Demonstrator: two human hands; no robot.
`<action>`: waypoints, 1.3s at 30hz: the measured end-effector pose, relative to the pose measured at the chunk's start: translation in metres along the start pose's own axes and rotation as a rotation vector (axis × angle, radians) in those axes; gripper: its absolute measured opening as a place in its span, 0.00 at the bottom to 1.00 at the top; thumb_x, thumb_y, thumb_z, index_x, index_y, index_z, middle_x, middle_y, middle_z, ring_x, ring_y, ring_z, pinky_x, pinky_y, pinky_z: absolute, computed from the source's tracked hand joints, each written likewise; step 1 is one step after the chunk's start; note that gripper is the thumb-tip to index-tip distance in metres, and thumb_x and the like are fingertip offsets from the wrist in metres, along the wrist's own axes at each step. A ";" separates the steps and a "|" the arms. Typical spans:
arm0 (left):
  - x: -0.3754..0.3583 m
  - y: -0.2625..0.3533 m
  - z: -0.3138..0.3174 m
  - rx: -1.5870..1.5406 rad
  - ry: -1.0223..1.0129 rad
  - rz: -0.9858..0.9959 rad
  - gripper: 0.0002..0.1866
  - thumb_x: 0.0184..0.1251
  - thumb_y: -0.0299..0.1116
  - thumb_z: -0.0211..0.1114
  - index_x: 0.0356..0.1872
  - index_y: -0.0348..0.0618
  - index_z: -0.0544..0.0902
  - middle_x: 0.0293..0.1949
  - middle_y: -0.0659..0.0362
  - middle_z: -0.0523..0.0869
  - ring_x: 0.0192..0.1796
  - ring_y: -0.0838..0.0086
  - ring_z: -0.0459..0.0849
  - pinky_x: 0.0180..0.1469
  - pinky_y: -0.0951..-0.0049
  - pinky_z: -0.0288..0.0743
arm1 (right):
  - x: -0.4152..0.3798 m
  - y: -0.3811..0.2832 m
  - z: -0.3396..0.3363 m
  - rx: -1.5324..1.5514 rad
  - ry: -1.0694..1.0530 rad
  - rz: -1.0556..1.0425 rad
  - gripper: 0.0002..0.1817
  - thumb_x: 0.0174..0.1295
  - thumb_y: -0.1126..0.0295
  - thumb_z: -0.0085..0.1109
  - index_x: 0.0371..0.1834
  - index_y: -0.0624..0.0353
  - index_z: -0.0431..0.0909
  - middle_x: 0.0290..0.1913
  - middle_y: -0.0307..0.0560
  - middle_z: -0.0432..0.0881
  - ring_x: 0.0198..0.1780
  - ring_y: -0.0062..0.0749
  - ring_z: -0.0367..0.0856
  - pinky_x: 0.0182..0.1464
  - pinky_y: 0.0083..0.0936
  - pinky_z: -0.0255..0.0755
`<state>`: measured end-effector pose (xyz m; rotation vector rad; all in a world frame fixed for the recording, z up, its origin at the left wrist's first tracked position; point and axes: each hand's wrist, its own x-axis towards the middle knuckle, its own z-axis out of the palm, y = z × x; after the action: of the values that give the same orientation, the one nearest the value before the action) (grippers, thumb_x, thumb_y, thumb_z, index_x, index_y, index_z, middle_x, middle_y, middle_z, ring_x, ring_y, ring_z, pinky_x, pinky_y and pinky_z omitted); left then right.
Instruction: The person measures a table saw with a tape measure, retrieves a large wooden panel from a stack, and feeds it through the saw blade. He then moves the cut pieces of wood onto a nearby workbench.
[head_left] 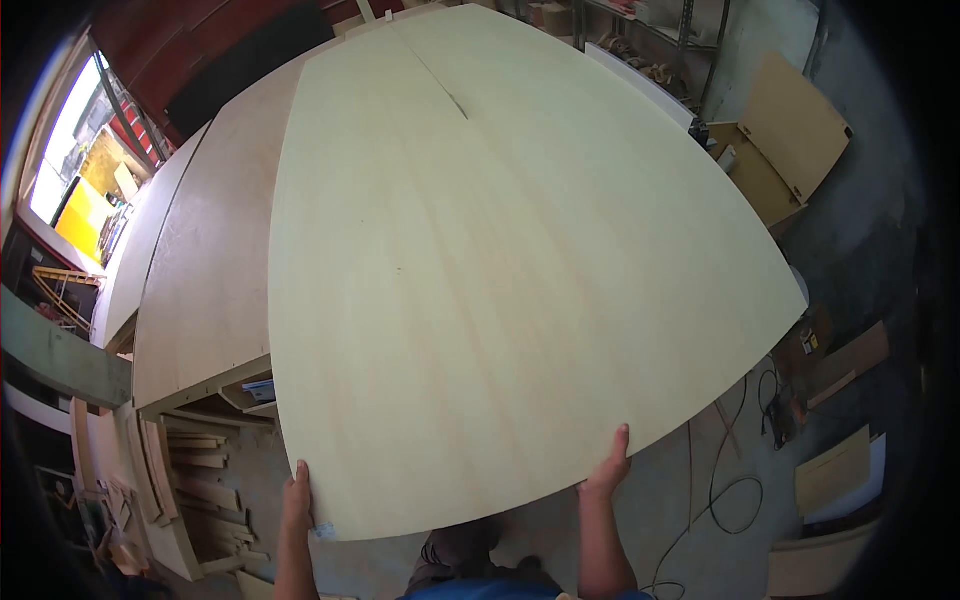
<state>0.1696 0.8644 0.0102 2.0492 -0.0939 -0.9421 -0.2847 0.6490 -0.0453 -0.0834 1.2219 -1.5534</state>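
A large pale plywood sheet (500,290) fills the middle of the view, reaching from just in front of my body to the far end of the workbench. My left hand (298,495) grips its near left corner, thumb on top and fingers hidden beneath. Farther right along the near edge, my right hand (608,465) holds the sheet the same way, thumb up. A dark streak runs along the grain near the sheet's far end. Beside my left hand, a small bluish mark shows on the corner.
Under the sheet's left side lies a brown wooden workbench (215,250), with wood offcuts (205,490) stacked below it. A cable (735,485) loops across the floor at right. An open wooden box (770,150) and metal shelves (685,40) stand at the far right.
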 end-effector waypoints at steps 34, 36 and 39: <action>-0.058 0.078 0.303 0.591 0.322 1.169 0.18 0.56 0.48 0.74 0.27 0.42 0.83 0.40 0.54 0.91 0.60 0.45 0.84 0.65 0.37 0.70 | 0.320 -0.195 0.091 -1.021 -0.471 -1.217 0.41 0.68 0.32 0.46 0.48 0.68 0.74 0.37 0.50 0.79 0.40 0.38 0.79 0.48 0.32 0.74; -0.048 0.083 0.308 0.584 0.336 1.147 0.17 0.53 0.47 0.75 0.26 0.43 0.83 0.40 0.55 0.92 0.60 0.46 0.84 0.66 0.38 0.70 | 0.325 -0.193 0.107 -1.049 -0.493 -1.207 0.43 0.67 0.28 0.44 0.45 0.68 0.75 0.37 0.48 0.79 0.40 0.38 0.79 0.57 0.39 0.71; -0.024 0.103 0.313 0.565 0.365 1.150 0.15 0.51 0.44 0.76 0.25 0.46 0.82 0.39 0.57 0.92 0.60 0.49 0.85 0.67 0.41 0.70 | 0.339 -0.188 0.131 -1.032 -0.527 -1.266 0.42 0.67 0.28 0.43 0.42 0.67 0.75 0.36 0.48 0.79 0.39 0.41 0.79 0.65 0.47 0.67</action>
<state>-0.0250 0.5978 -0.0097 2.0961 -1.2925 0.2102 -0.4669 0.2832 -0.0261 -2.1127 1.4476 -1.4590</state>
